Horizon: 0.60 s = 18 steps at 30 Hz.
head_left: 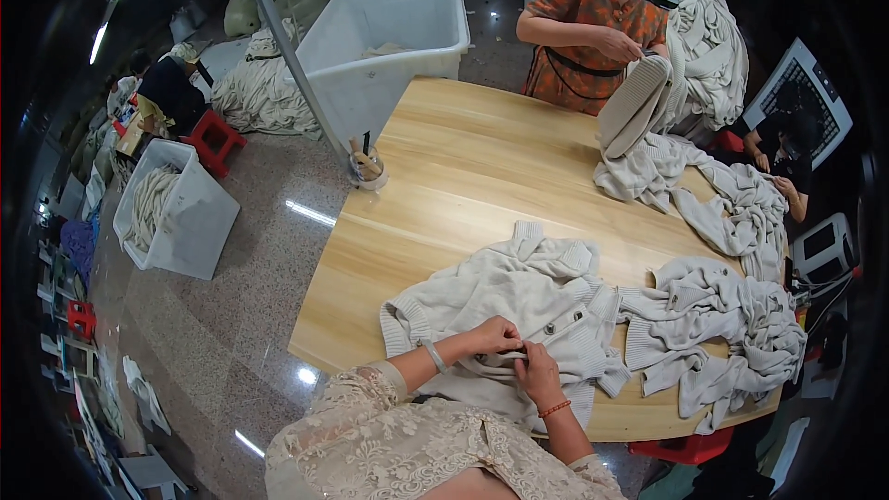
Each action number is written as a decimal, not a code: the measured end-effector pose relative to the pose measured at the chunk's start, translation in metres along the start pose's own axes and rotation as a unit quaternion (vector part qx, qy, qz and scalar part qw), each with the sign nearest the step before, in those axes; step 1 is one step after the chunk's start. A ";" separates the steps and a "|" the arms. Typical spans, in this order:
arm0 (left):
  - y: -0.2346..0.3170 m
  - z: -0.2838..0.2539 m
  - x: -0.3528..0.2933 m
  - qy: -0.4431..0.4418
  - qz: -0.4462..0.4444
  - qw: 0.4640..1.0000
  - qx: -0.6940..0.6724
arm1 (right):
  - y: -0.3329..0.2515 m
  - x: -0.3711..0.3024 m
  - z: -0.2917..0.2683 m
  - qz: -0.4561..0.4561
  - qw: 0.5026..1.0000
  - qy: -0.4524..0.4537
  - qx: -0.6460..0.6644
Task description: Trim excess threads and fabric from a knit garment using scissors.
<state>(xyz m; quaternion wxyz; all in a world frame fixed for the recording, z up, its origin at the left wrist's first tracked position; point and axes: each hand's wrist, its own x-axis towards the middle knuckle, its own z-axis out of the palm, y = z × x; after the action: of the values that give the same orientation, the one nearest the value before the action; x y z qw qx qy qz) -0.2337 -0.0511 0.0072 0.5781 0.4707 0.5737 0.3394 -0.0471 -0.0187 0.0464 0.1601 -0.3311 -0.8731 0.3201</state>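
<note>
A cream knitted cardigan (500, 282) with ribbed edges and dark round buttons lies spread on the wooden table in front of me. At its lower part, my left hand (495, 335) is closed in a pinch on the knit. My right hand (539, 375) is close beside it, thumb and fingers pinched at the cardigan's buttoned edge. The fingertips of both hands nearly meet; whatever fine detail lies between them is too small to make out. A button (550, 328) shows on the ribbed band just beyond my hands.
More cream knitwear (713, 315) is heaped along the right side of the wooden table (444, 157). Across it, a person in an orange patterned dress (579, 0) holds a knitted piece (634, 106). A cup of tools (369, 176) stands by a metal pole; white bins (380, 28) stand beyond.
</note>
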 end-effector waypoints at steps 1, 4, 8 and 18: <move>0.003 0.000 -0.003 -0.017 -0.009 0.999 0.033 | 0.001 -0.001 -0.002 0.009 0.999 -0.045 -0.022; 0.010 0.001 -0.022 -0.076 0.116 0.988 0.063 | 0.010 0.000 -0.007 0.002 0.997 -0.077 -0.015; 0.003 0.014 -0.021 0.030 0.115 0.954 0.274 | 0.008 0.004 -0.005 -0.002 0.994 -0.105 -0.006; -0.003 0.008 -0.026 0.057 0.116 0.982 0.139 | 0.005 0.000 -0.004 0.006 0.997 -0.073 0.036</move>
<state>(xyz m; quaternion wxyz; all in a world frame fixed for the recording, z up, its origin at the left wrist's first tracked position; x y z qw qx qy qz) -0.2290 -0.0778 0.0123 0.4298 0.5899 0.5889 0.3471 -0.0425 -0.0141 0.0458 0.1059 -0.3064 -0.8684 0.3752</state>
